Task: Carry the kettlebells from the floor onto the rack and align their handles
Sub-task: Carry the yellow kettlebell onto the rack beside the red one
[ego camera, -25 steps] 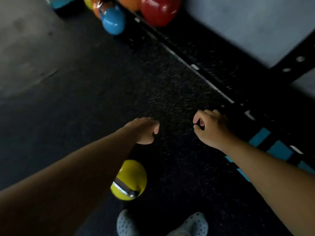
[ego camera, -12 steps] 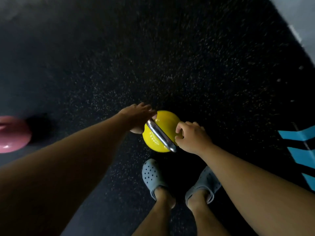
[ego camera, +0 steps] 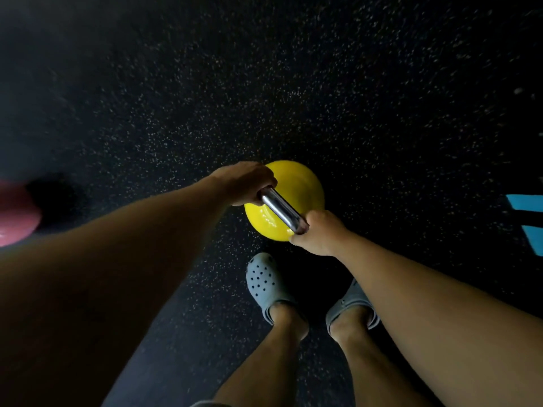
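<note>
- down on the floor, a yellow kettlebell [ego camera: 296, 183] sits on the black speckled rubber flooring [ego camera: 323, 83], just ahead of the person's two feet
- its handle [ego camera: 280, 208] is a shiny metal bar running diagonally across the top of the yellow ball, from upper left to lower right
- the left hand [ego camera: 245, 182] is curled around the upper-left end of that bar, fingers wrapped over and under it, knuckles facing the camera
- the right hand [ego camera: 318, 233] is closed in a fist around the lower-right end of the same bar, thumb side tucked against the metal
- between the two fists the middle stretch of the bar shows bare and catches a bright reflection
- whether the kettlebell still bears on the floor or is just lifted cannot be told from this angle
- both forearms reach down and inward from the lower corners, bare to the edge of the picture
- the feet wear grey perforated clogs: the left clog [ego camera: 266, 284] just below the kettlebell, the right clog [ego camera: 349, 308] partly hidden under the right forearm
- a pink kettlebell [ego camera: 14, 215] shows at the far left edge, blurred, well apart from the yellow one
- light blue floor markings [ego camera: 526, 202] lie at the far right edge, well apart from the hands
</note>
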